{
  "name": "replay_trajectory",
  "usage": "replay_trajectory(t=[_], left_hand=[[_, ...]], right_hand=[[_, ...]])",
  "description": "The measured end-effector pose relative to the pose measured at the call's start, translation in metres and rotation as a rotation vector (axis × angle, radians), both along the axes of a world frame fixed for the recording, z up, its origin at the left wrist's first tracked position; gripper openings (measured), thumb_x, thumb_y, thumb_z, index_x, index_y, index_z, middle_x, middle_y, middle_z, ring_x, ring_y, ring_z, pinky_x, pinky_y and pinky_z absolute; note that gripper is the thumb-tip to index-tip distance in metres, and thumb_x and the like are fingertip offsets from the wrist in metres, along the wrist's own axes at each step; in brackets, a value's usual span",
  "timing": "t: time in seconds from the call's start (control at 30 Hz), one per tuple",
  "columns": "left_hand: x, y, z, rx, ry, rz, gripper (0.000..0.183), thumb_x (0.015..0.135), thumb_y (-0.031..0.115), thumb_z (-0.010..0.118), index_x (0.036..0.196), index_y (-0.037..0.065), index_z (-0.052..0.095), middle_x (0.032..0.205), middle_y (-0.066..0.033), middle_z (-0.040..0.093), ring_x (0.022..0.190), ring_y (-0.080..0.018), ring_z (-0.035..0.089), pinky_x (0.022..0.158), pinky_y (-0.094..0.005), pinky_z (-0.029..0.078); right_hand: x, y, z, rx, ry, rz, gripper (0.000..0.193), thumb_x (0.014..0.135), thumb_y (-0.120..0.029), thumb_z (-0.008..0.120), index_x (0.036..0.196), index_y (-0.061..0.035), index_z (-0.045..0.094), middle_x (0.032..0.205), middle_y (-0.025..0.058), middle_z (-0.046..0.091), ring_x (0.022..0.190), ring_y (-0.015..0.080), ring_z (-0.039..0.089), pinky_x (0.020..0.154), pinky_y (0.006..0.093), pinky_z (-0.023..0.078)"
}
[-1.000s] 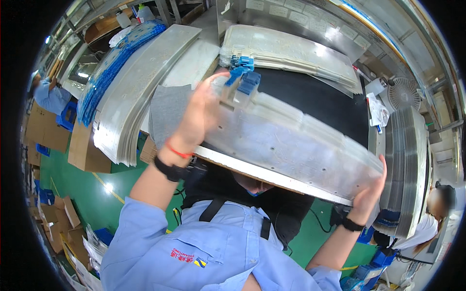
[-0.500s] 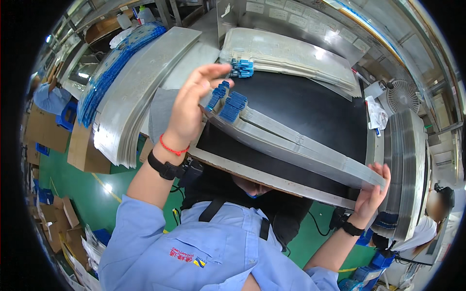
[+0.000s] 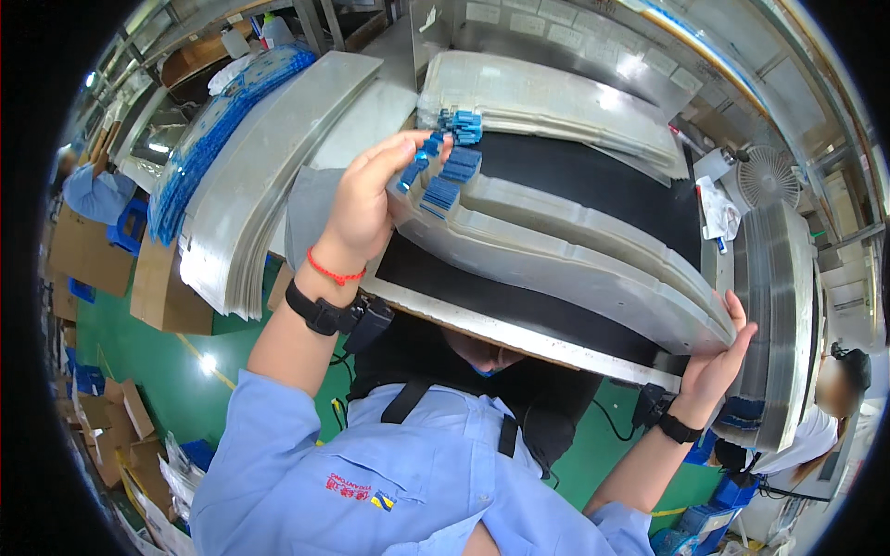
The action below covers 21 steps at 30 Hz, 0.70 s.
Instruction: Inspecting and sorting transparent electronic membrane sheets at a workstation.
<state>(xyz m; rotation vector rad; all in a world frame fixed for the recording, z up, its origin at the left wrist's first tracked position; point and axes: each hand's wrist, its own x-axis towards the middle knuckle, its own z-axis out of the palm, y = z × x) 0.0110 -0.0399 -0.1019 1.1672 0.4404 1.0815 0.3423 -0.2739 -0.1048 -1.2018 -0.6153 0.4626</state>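
Between my two hands is a stack of long, translucent grey sheets with blue tabs at one end. It stands on edge above the black work surface and bows, with a gap between its near and far bundles. My left hand is wrapped round the left end beside the blue tabs; its fingertips are partly hidden behind them. At the other end, my right hand grips the sheets' right corner, fingers behind and thumb side in front. Another stack of similar sheets lies flat behind.
To the left lie a tall stack of sheets and a pile of blue-edged sheets. On the right are a curved stack, a small fan and a white bottle. A co-worker is at the far right.
The held sheets have bowed and parted into near and far bundles, and their blue tabs have spread. My right hand has shifted slightly right. My left hand's fingers have lowered around the tabbed end.
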Motion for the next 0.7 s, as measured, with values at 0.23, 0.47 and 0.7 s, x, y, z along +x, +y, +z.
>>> replay_trajectory(t=[0.23, 0.47, 0.7], left_hand=[[0.0, 0.019, -0.005, -0.04, -0.006, -0.059, 0.043, 0.092, 0.028, 0.034, 0.121, -0.003, 0.044, 0.117, -0.0145, 0.054, 0.108, -0.02, 0.051, 0.094, -0.0321, 0.038], [-0.005, -0.014, -0.022, 0.167, -0.048, -0.094, 0.07, 0.086, 0.059, 0.036, 0.121, -0.002, 0.043, 0.127, -0.0118, 0.046, 0.116, -0.0173, 0.043, 0.099, -0.0304, 0.032], [-0.003, -0.006, -0.03, 0.226, 0.219, 0.103, 0.075, 0.081, 0.062, 0.04, 0.122, 0.0, 0.039, 0.111, -0.0055, 0.054, 0.102, -0.0105, 0.047, 0.087, -0.0215, 0.035]], right_hand=[[0.004, 0.011, 0.004, -0.086, -0.014, 0.034, 0.052, 0.09, -0.039, 0.041, 0.125, -0.0001, 0.041, 0.118, 0.0172, 0.051, 0.11, 0.0235, 0.048, 0.095, 0.0365, 0.036], [0.015, -0.016, -0.027, 0.029, -0.301, 0.158, 0.063, 0.08, -0.029, 0.066, 0.126, -0.0001, 0.035, 0.114, 0.0103, 0.05, 0.104, 0.0194, 0.05, 0.092, 0.0328, 0.038], [-0.004, 0.001, -0.021, -0.084, -0.169, -0.136, 0.047, 0.078, -0.017, 0.069, 0.114, 0.0007, 0.044, 0.103, 0.0069, 0.053, 0.094, 0.016, 0.051, 0.086, 0.0282, 0.04]])
